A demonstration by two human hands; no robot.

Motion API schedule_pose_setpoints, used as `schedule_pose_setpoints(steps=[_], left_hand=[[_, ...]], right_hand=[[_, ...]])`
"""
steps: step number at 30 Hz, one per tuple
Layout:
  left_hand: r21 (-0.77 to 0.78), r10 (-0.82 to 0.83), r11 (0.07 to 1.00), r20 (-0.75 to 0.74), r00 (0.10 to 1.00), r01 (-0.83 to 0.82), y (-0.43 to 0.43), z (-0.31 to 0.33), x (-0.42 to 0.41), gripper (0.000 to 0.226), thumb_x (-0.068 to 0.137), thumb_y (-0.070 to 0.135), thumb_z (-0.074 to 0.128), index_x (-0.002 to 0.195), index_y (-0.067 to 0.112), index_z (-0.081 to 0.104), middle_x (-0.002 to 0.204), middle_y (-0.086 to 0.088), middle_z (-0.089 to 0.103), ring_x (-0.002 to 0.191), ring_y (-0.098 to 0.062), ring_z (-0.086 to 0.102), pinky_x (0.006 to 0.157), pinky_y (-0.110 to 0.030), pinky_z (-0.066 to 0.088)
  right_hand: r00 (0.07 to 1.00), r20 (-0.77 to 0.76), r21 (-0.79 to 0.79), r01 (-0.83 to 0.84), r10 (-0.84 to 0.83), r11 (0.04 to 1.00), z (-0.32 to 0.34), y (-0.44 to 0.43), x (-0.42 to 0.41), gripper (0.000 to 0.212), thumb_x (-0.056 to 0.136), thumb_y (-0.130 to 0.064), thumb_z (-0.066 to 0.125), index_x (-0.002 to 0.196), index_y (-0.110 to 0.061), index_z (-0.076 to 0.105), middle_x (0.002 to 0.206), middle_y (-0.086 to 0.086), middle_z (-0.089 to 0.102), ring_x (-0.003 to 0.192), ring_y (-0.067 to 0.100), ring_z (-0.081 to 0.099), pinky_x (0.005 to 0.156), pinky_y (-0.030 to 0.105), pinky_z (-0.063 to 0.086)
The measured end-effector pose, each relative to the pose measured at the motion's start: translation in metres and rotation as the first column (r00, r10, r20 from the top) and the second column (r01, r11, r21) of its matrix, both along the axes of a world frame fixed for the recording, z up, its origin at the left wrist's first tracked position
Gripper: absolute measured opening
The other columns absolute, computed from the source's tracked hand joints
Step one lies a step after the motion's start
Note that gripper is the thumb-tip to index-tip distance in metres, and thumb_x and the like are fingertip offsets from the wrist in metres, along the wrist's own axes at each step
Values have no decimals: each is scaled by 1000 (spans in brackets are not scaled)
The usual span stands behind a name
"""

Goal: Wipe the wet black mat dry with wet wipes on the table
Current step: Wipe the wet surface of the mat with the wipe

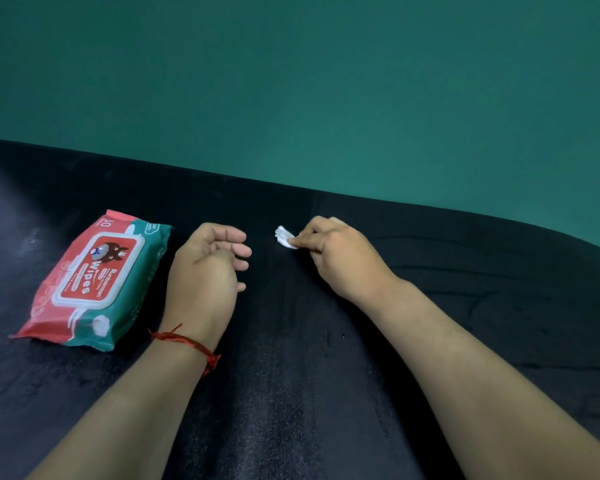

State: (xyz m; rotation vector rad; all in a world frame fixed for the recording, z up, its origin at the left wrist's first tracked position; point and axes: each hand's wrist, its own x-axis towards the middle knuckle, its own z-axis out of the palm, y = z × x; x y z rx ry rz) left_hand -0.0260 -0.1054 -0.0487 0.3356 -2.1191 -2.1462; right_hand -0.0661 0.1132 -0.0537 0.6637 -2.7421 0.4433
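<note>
My right hand [336, 258] pinches a crumpled white wipe [284, 237] between thumb and fingers, low at the black mat [291, 393], near its far edge. My left hand [205, 265] rests beside it, fingers loosely curled, holding nothing. The wet wipes pack [94, 278] lies flat toward the mat's left side, just beside that hand
</note>
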Motion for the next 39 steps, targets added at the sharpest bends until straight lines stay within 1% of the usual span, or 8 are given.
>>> schedule_pose_setpoints(steps=[9,13,17,22,24,28,33,39], left_hand=[[-56,-3,998,-22,1000,2,4,-1,3,43,91,-12,43,91,22,70,80,8,72,76,-10,65,59,-28,52],[-195,-64,979,-39,997,55,8,-2,11,42,96,-3,45,91,31,69,87,11,73,79,-6,66,74,-35,53],[-218,-69,974,-29,997,61,8,-3,12,43,95,-3,44,96,34,66,91,12,73,81,-5,66,79,-39,54],[-218,-72,974,-23,997,65,8,-2,12,44,95,-3,43,101,35,64,91,11,73,83,-8,67,80,-39,53],[-226,-77,971,-20,997,71,9,-1,13,44,95,-3,43,100,35,63,91,11,73,84,-8,67,80,-39,53],[-237,-73,969,-3,997,70,10,-1,13,44,95,-4,42,101,35,63,91,11,73,84,-9,67,80,-40,54],[-240,-67,969,6,998,66,9,2,13,45,94,-5,42,103,34,63,90,11,73,84,-11,68,82,-42,56],[-234,-62,970,4,998,61,10,3,13,45,92,-6,43,104,31,63,88,12,73,80,-8,67,78,-39,56]], right_hand=[[991,36,101,126,-130,987,5,14,-64,59,93,13,53,133,-24,74,118,-3,68,100,25,60,89,44,54],[981,62,156,171,-183,973,12,20,-84,72,90,15,47,144,-29,66,125,0,65,107,28,58,95,40,50],[974,92,191,184,-205,964,17,33,-102,71,91,14,45,147,-26,63,131,3,63,116,29,58,101,42,49],[971,103,98,205,-215,974,14,46,-106,50,99,7,48,136,-18,72,125,4,66,118,26,60,97,23,41],[975,104,64,191,-196,980,12,47,-103,46,100,5,49,133,-16,74,120,3,67,115,25,61,97,20,39],[978,144,45,145,-150,988,14,47,-89,50,97,6,48,130,-19,76,119,-4,67,114,19,61,98,20,40],[984,149,-26,100,-95,995,12,43,-59,58,87,10,48,126,-20,79,116,-6,69,111,18,63,104,31,49],[980,173,-87,111,-95,990,10,38,-32,58,86,11,47,121,-21,80,111,-8,69,110,17,62,102,33,50]])
